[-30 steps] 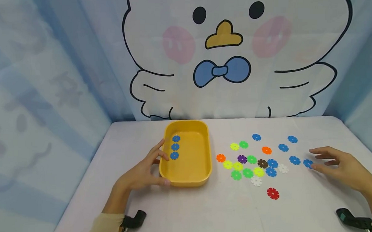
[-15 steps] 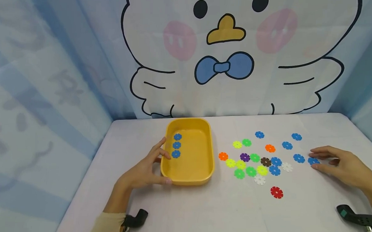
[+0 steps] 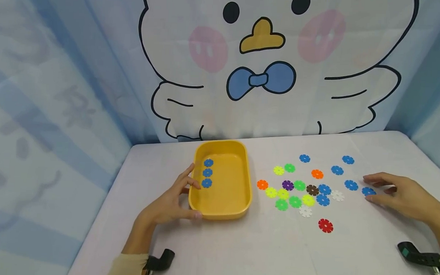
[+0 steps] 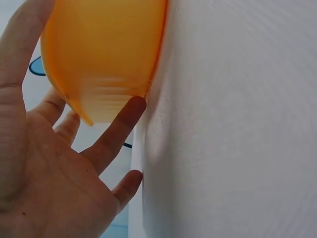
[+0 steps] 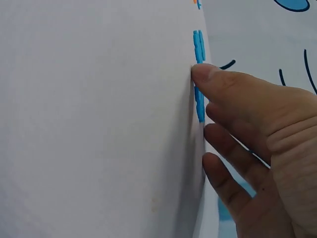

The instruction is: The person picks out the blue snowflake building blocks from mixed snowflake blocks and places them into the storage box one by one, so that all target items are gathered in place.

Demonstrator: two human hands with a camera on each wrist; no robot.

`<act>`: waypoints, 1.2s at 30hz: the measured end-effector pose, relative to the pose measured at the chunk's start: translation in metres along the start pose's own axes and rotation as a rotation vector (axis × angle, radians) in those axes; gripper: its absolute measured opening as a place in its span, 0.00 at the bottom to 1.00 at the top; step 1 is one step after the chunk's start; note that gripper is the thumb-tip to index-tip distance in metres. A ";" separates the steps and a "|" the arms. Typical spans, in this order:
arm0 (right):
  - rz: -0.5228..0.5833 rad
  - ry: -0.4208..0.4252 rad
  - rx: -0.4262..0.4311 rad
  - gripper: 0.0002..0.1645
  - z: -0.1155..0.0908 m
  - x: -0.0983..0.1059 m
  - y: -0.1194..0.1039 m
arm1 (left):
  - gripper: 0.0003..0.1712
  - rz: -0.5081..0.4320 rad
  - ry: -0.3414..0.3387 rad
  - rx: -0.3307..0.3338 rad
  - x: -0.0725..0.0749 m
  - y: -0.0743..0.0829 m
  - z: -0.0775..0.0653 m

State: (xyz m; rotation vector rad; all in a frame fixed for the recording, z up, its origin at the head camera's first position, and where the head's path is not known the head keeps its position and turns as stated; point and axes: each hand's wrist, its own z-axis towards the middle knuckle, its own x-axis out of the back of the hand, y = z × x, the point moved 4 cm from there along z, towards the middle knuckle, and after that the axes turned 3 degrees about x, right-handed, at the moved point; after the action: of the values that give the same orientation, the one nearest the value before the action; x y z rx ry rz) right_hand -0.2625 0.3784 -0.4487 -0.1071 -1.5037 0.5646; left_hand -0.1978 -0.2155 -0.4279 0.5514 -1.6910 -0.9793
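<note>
My left hand (image 3: 170,200) holds the left side of a yellow plastic tray (image 3: 239,207). In the left wrist view, some fingers reach behind the tray's rim while another fingertip touches its outer wall low down. Three blue snowflake discs lie in a column inside, the middle one (image 3: 207,172) among them. My right hand (image 3: 403,196) rests low over the table at far right, fingers spread around a blue snowflake disc (image 3: 369,191). Its thumb is at the near edge of that disc; the other fingers stand apart from it. The right wrist view shows the discs (image 5: 199,106) edge-on, partly behind the thumb.
Several loose snowflake discs lie between tray and right hand: green (image 3: 295,202), yellow (image 3: 308,200), purple (image 3: 288,185), brown (image 3: 312,190), orange (image 3: 317,174), white (image 3: 337,195) and more blue (image 3: 351,185). A red disc (image 3: 325,225) lies nearest. A printed curtain (image 3: 257,114) hangs behind the white table (image 3: 259,252).
The head view has shifted slightly. My right hand has edged a little left, its thumb now further along the nearest blue disc. The left hand and tray stay as they were.
</note>
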 end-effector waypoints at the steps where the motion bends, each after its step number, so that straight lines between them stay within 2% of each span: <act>1: -0.002 -0.007 0.006 0.36 -0.001 0.001 0.000 | 0.38 -0.002 0.001 -0.002 0.000 0.000 0.000; 7: -0.027 0.019 0.045 0.31 -0.003 0.003 0.000 | 0.39 -0.004 0.001 -0.005 0.000 0.001 -0.001; 13: -0.023 -0.023 0.054 0.29 -0.003 0.001 -0.004 | 0.38 -0.011 0.000 -0.008 0.001 -0.001 -0.002; 18: -0.052 0.028 0.082 0.28 -0.003 0.003 -0.006 | 0.38 -0.019 0.001 -0.013 0.001 -0.002 -0.002; 26: -0.021 0.069 0.118 0.28 -0.007 0.003 -0.003 | 0.38 -0.024 -0.002 0.009 0.000 -0.001 -0.001; 31: -0.001 0.055 0.103 0.27 -0.009 0.003 -0.003 | 0.37 -0.028 -0.005 0.000 -0.001 -0.001 0.001; 36: -0.017 0.004 0.073 0.24 -0.008 0.004 -0.004 | 0.38 -0.027 -0.001 -0.004 -0.002 -0.002 0.001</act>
State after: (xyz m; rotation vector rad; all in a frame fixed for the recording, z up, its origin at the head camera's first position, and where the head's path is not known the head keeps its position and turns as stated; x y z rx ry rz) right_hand -0.2543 0.3787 -0.4439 -0.0389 -1.4769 0.6042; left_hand -0.1988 -0.2148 -0.4306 0.5724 -1.6860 -1.0019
